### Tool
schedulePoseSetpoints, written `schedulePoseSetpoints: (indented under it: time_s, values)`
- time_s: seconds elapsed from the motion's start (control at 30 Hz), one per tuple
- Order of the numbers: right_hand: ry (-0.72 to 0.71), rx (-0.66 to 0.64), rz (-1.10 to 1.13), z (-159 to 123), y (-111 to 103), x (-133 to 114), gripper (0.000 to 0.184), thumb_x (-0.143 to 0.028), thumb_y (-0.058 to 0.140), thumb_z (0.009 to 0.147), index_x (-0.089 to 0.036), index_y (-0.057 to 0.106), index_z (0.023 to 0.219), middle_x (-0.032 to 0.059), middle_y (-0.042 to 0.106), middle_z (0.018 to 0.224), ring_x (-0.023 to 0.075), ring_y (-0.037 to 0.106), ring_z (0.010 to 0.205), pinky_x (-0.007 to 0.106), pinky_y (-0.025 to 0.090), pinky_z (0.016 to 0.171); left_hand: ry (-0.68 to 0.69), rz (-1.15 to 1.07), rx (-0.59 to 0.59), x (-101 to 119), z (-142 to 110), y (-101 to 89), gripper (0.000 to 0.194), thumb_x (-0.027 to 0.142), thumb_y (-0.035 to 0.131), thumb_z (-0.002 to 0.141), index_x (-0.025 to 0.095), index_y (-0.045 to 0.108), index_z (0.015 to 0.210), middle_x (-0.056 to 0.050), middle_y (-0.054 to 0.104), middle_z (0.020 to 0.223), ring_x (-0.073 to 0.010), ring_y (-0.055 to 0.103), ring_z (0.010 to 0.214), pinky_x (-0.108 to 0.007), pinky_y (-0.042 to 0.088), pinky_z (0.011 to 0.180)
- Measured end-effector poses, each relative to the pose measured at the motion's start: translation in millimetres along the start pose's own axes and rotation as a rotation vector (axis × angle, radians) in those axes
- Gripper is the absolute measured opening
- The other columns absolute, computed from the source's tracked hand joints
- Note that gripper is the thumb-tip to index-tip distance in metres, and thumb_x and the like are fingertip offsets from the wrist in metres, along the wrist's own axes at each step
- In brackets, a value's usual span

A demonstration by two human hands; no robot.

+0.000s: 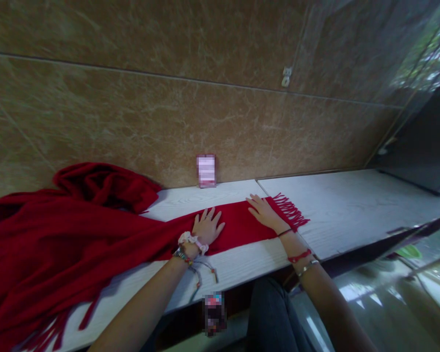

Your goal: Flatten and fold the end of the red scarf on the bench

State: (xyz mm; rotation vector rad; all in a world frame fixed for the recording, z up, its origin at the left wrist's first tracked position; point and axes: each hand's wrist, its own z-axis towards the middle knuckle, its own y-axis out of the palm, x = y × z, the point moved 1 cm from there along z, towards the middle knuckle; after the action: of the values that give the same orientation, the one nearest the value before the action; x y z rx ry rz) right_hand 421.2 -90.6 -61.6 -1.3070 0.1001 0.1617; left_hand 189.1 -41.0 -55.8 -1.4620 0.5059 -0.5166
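A long red scarf [238, 227] lies along the white wood-grain surface. Its right part is flat and narrow and ends in a fringe, while its left part spreads wide in loose folds and is bunched against the wall. My left hand [207, 229] rests palm down on the flat stretch, fingers spread. Nearer the fringed end, my right hand [266, 214] lies palm down on the cloth with its fingers stretched out. Neither hand grips the fabric. Another fringe of the scarf hangs at the lower left.
A small blurred card or device [206, 171] leans against the brown tiled wall [190, 122]. A dark box-like object [421, 142] stands at the right end of the white surface [344, 205]. Below its front edge are my legs [269, 313] and a small blurred object [214, 313].
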Motion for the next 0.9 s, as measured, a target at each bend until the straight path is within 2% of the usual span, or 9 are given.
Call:
schedulePoseSetpoints:
  time_s: [0.07, 0.17, 0.23, 0.37, 0.5, 0.57, 0.63, 0.77, 0.9]
  values:
    - [-0.098, -0.074, 0.022, 2, 4, -12, 0.046, -0.035, 0.033, 0.092, -0.023, 0.038, 0.136, 0.0088, 0.034, 0.145, 0.0234, 0.026, 0.135, 0.052, 0.023, 0.107, 0.003, -0.002, 0.005, 0, 0, 0.6, 0.050, 0.043, 0.031, 0.092, 0.021, 0.039, 0.136, -0.009, 0.031, 0.146, -0.0301, 0.026, 0.134, -0.051, 0.028, 0.104]
    - [-0.070, -0.150, 0.001, 1, 7, -15, 0.045, -0.036, 0.031, 0.093, -0.023, 0.042, 0.134, 0.0085, 0.037, 0.143, 0.0228, 0.029, 0.134, 0.052, 0.023, 0.106, 0.007, -0.005, 0.014, 1, 0, 1.4, 0.050, 0.042, 0.031, 0.092, 0.020, 0.039, 0.136, -0.009, 0.031, 0.146, -0.0303, 0.027, 0.133, -0.051, 0.028, 0.104]
    - [-0.005, -0.141, -0.011, 0, 7, -3, 0.044, -0.035, 0.031, 0.093, -0.022, 0.042, 0.134, 0.0088, 0.037, 0.143, 0.0226, 0.030, 0.133, 0.051, 0.025, 0.106, 0.004, -0.008, 0.018, 1, 0, 2.0, 0.050, 0.042, 0.031, 0.092, 0.021, 0.039, 0.136, -0.008, 0.031, 0.146, -0.0301, 0.027, 0.133, -0.051, 0.027, 0.104]
    - [0.093, -0.086, -0.075, -5, 2, 38, 0.044, -0.030, 0.032, 0.093, -0.019, 0.043, 0.133, 0.0109, 0.042, 0.140, 0.0226, 0.035, 0.131, 0.048, 0.030, 0.105, 0.000, -0.007, 0.034, 0, 0, 4.8, 0.049, 0.042, 0.031, 0.092, 0.021, 0.039, 0.136, -0.008, 0.032, 0.145, -0.0296, 0.027, 0.133, -0.052, 0.028, 0.104]
    - [0.196, -0.021, -0.175, -7, -6, 64, 0.042, -0.021, 0.035, 0.090, -0.005, 0.048, 0.127, 0.0213, 0.043, 0.136, 0.0274, 0.038, 0.128, 0.045, 0.033, 0.104, -0.008, -0.002, 0.068, 1, 0, 7.5, 0.048, 0.041, 0.032, 0.092, 0.022, 0.040, 0.136, -0.008, 0.033, 0.144, -0.0294, 0.028, 0.133, -0.052, 0.029, 0.104]
    - [0.167, 0.012, -0.163, -4, -6, 59, 0.043, -0.021, 0.035, 0.090, -0.002, 0.048, 0.126, 0.0237, 0.041, 0.136, 0.0285, 0.035, 0.130, 0.046, 0.032, 0.105, -0.021, -0.005, 0.072, 2, 0, 7.2, 0.048, 0.039, 0.034, 0.091, 0.021, 0.041, 0.135, -0.008, 0.034, 0.144, -0.0295, 0.029, 0.132, -0.052, 0.029, 0.103]
    - [0.057, 0.026, -0.093, 0, -1, 43, 0.045, -0.025, 0.034, 0.091, -0.004, 0.046, 0.129, 0.0207, 0.040, 0.139, 0.0258, 0.033, 0.132, 0.044, 0.030, 0.107, -0.035, -0.007, 0.071, 3, 0, 6.1, 0.047, 0.038, 0.034, 0.091, 0.021, 0.042, 0.135, -0.008, 0.034, 0.144, -0.0295, 0.029, 0.132, -0.052, 0.029, 0.103]
    - [-0.106, -0.059, 0.010, 5, 14, 13, 0.046, -0.033, 0.033, 0.092, -0.013, 0.044, 0.132, 0.0136, 0.040, 0.140, 0.0216, 0.033, 0.132, 0.044, 0.028, 0.108, -0.033, -0.005, 0.074, 4, 0, 5.1, 0.047, 0.037, 0.034, 0.091, 0.021, 0.042, 0.135, -0.008, 0.034, 0.144, -0.0288, 0.029, 0.132, -0.052, 0.028, 0.104]
    - [-0.061, -0.055, 0.028, 0, 15, 23, 0.045, -0.032, 0.032, 0.093, -0.015, 0.045, 0.132, 0.0114, 0.043, 0.139, 0.0210, 0.036, 0.131, 0.044, 0.029, 0.108, -0.026, 0.001, 0.067, 3, 0, 5.6, 0.047, 0.037, 0.033, 0.091, 0.021, 0.041, 0.135, -0.008, 0.034, 0.144, -0.0284, 0.030, 0.132, -0.051, 0.029, 0.104]
